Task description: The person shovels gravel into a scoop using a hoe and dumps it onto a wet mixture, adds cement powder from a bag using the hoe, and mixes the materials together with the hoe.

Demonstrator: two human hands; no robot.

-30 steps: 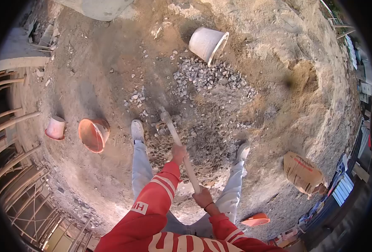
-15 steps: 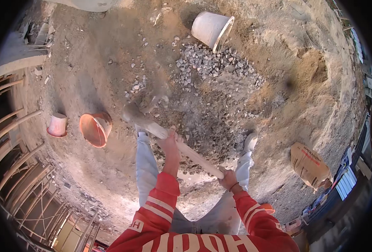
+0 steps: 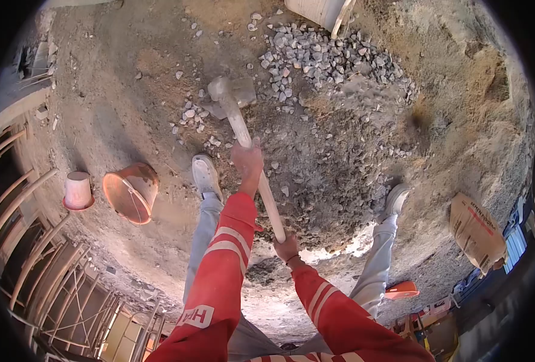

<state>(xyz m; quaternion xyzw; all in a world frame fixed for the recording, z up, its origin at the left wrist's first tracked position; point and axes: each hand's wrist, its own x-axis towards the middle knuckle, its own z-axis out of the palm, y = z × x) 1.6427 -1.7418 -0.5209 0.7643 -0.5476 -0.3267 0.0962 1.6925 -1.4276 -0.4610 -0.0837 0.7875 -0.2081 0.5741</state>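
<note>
My left hand (image 3: 247, 159) is wrapped round the middle of a pale wooden handle (image 3: 269, 202). At the handle's near end, my right hand (image 3: 287, 248) is closed on it. The tool's grey metal head (image 3: 234, 96) is at the far end, over the soil left of a heap of grey gravel (image 3: 334, 60). Whether the blade touches the ground I cannot tell. Dark, loose, crumbly material (image 3: 322, 181) lies between my feet, to the right of the handle.
A pale bucket (image 3: 316, 9) lies tipped beyond the gravel. On the left are an orange bucket (image 3: 133, 192) and a small pinkish bucket (image 3: 78, 190). A brown paper sack (image 3: 476, 232) and an orange object (image 3: 402, 290) lie to the right. Poles (image 3: 23, 205) line the left edge.
The tool head has swung from beside my left foot out to the far side, over the ground near the gravel. Both hands have kept hold. The view has shifted, with the pale bucket now partly cut off.
</note>
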